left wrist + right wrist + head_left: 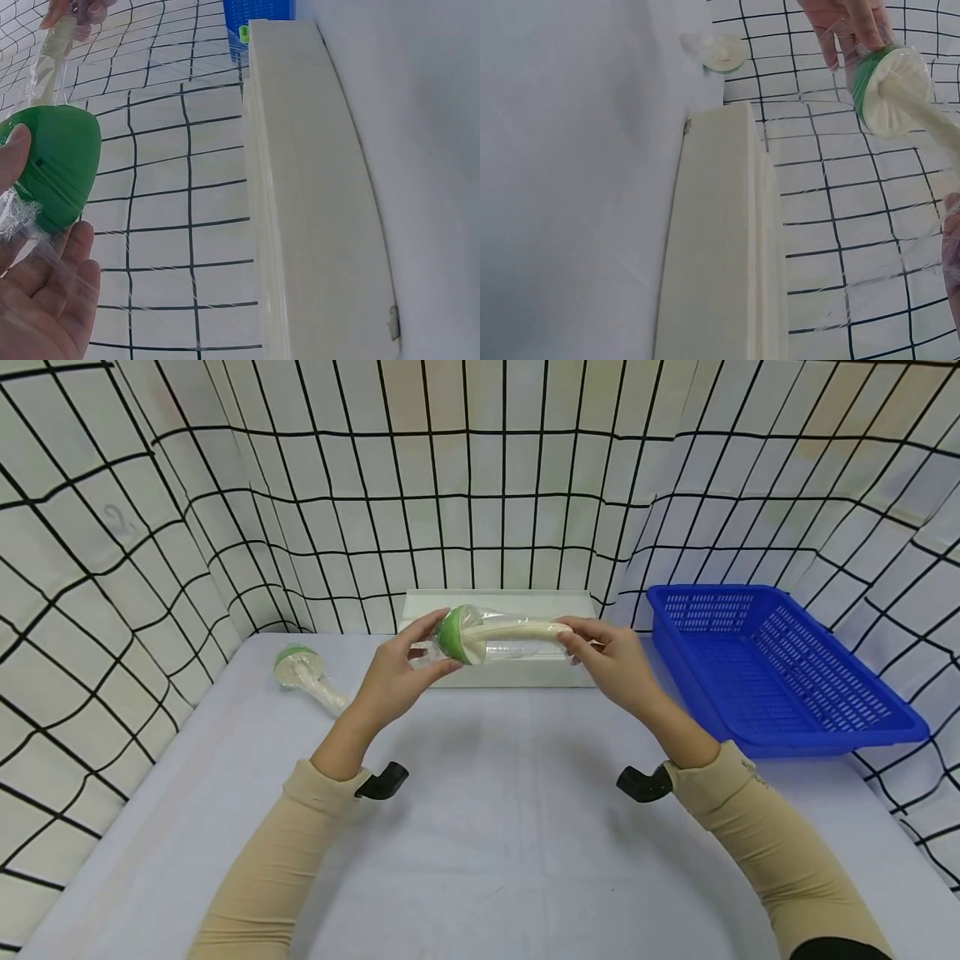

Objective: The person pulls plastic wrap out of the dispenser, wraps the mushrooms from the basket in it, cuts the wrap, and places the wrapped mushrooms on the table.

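Note:
Between both hands hangs a plastic-wrapped item with a green dome, a pale pleated underside and a long cream stem (517,631), held roughly level above the table. My left hand (397,672) grips the green dome end, thumb on the near side. At the other end, my right hand (618,664) pinches the stem's tip. The left wrist view shows the green dome (67,154) through clear film; the right wrist view shows its pleated underside (900,86). A similar wrapped item (307,677) lies on the table beyond my left forearm, partly hidden by it.
Behind the held item stands a long white box-like block (510,675) against the back. A blue perforated basket (825,743) sits at the right. Black wire mesh (502,493) over pale walls encloses the back and sides of the white-covered table (525,843).

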### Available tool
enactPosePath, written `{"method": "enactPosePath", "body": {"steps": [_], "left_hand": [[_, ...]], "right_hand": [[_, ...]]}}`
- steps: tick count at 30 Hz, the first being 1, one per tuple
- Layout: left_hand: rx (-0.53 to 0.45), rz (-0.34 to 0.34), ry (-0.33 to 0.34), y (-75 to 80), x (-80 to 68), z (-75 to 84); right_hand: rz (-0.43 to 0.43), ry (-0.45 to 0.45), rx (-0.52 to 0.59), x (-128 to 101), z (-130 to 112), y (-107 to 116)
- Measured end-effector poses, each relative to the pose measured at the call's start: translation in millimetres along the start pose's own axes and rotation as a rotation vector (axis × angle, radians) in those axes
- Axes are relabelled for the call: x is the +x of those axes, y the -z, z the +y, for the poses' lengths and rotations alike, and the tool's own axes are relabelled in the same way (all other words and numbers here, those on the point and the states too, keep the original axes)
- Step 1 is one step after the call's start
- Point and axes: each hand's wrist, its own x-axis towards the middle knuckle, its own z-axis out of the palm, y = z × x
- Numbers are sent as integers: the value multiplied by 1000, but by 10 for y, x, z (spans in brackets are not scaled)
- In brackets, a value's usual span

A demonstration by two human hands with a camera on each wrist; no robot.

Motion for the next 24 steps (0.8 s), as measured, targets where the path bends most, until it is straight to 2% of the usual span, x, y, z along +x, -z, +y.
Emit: {"method": "enactPosePath", "body": {"steps": [24], "left_hand": [[-4,68,-89,-11,-56,122]], "right_hand": [[30,32,1,-56,-109,69]]}}
